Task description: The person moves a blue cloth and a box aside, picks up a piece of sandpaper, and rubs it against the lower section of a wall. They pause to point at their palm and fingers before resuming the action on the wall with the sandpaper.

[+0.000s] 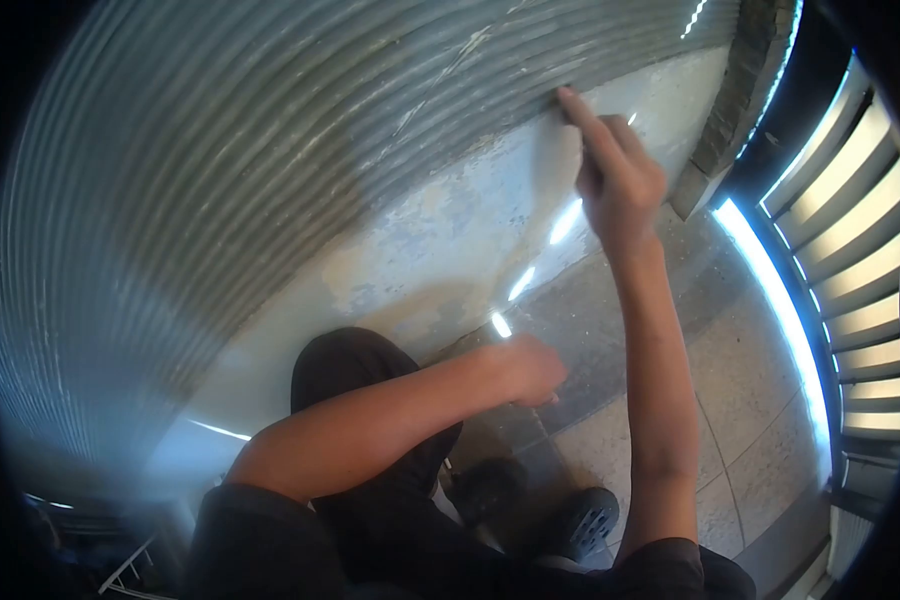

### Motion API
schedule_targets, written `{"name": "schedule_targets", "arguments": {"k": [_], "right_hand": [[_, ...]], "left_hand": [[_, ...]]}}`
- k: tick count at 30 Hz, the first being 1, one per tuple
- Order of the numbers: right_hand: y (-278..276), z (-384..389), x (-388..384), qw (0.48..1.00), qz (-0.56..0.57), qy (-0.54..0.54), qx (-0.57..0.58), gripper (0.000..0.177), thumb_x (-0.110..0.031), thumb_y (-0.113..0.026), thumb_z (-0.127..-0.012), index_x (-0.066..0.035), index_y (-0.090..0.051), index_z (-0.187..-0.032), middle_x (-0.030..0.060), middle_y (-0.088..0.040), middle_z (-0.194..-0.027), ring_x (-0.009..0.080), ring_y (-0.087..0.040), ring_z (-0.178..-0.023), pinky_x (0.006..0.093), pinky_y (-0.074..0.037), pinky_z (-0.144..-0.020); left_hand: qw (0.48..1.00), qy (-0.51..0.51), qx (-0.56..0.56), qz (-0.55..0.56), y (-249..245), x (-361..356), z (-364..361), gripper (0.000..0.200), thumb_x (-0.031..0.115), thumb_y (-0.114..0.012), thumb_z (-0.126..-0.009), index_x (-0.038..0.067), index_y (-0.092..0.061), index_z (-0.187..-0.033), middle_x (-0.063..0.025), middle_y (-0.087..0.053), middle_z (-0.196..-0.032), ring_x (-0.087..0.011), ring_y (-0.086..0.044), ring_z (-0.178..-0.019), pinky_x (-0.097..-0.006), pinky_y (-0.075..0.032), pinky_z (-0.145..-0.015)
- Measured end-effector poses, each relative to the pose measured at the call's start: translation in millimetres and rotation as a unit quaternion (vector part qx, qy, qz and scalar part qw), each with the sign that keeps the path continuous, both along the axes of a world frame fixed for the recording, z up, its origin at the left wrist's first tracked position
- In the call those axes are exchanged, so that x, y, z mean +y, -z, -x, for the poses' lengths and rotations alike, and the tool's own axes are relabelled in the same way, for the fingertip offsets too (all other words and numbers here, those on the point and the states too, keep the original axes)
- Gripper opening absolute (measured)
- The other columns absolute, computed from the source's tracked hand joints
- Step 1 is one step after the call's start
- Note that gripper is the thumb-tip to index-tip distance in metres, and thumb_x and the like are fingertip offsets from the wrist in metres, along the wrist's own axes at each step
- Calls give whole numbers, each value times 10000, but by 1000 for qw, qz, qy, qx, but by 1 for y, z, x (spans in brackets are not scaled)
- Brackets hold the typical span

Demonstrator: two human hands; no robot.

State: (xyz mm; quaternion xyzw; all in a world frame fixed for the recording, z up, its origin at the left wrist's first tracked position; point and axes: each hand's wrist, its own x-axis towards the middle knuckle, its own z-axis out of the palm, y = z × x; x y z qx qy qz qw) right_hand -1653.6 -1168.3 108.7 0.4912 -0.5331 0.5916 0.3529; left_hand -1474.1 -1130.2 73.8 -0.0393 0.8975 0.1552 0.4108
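My right hand [622, 185] reaches up and forward to the wall. Its index finger is stretched out, with the tip at or very near the lower edge of the ribbed grey wall sheet [300, 120]; contact is hard to judge. The other fingers look bent, and I see nothing held. Below the sheet runs a pale, patchy wall strip [450, 215]. My left hand [535, 370] is lower, in front of my knee and above the floor. Its fingers are curled closed, and whatever they may hold is hidden.
A slatted gate or shutter [850, 270] stands at the right with bright light behind it. Grey tiles cover the floor [740, 400]. A post [740, 100] rises at the upper right. My dark clog [582, 522] is at the bottom. A thin-framed object [130, 570] is at the lower left.
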Motion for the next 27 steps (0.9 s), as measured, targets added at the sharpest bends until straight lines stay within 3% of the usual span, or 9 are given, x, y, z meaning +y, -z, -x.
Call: {"name": "schedule_targets", "arguments": {"k": [5,7,10,12,16,18,21,23,27], "right_hand": [[-1,5,-10,996,71,-47,27,519,122,-633,-743,-88,-699,-1214,38,-670,-785,145,-581,-543,288,-501,-501],[6,-10,0,991,-40,-45,122,595,113,-617,-696,-139,-711,-1226,39,-682,-812,139,-579,-538,289,-468,-464],[10,-1,-10,995,-6,-68,69,624,113,-602,-682,-149,-711,-1239,24,-659,-796,135,-552,-515,292,-448,-447],[7,2,-13,998,43,-14,34,644,117,-596,-668,-144,-708,-1246,21,-656,-796,125,-547,-507,287,-444,-444],[4,4,-7,997,-9,-47,64,620,115,-604,-677,-136,-712,-1234,31,-670,-807,117,-596,-543,283,-462,-454],[6,11,-14,998,56,-42,5,584,106,-611,-698,-142,-721,-1214,25,-656,-791,127,-598,-543,301,-476,-466],[-6,-15,9,994,-67,-34,80,512,132,-615,-704,-109,-733,-1141,49,-691,-823,174,-648,-612,315,-526,-537],[-3,1,-9,996,54,-77,-6,541,136,-631,-680,-119,-729,-1146,44,-663,-792,180,-638,-598,315,-518,-523],[-6,-13,4,997,-36,-61,24,504,124,-639,-690,-118,-732,-1121,49,-660,-780,180,-656,-630,309,-514,-530]], "left_hand": [[1000,-9,8,-3,5,0,0,392,394,-609,-962,25,-689,-1065,-188,-723,-986,-402,-686,-975,-511,-555,-813],[1000,5,12,-2,6,0,-1,398,397,-604,-964,21,-683,-1064,-189,-722,-983,-399,-686,-975,-511,-555,-811],[1000,-4,12,-3,7,0,-1,396,400,-605,-963,26,-676,-1071,-187,-722,-982,-396,-686,-978,-509,-554,-814],[1000,-7,12,-2,7,0,-2,392,396,-604,-963,26,-673,-1075,-187,-721,-981,-395,-686,-978,-509,-553,-815],[1000,-10,4,2,3,0,-1,386,390,-604,-962,30,-663,-1088,-185,-719,-979,-394,-684,-981,-513,-550,-820],[1000,-8,11,-4,9,0,-4,385,390,-602,-963,32,-660,-1091,-184,-718,-982,-391,-684,-982,-512,-551,-818],[1000,8,9,1,8,-2,1,384,391,-597,-966,35,-657,-1096,-182,-717,-987,-386,-684,-985,-510,-553,-816],[1000,3,-1,5,7,1,-1,382,391,-593,-969,37,-656,-1097,-180,-717,-989,-385,-684,-985,-508,-553,-817],[1000,5,-3,6,3,-2,0,385,393,-581,-977,41,-647,-1116,-182,-716,-997,-384,-682,-992,-505,-557,-818]]}}
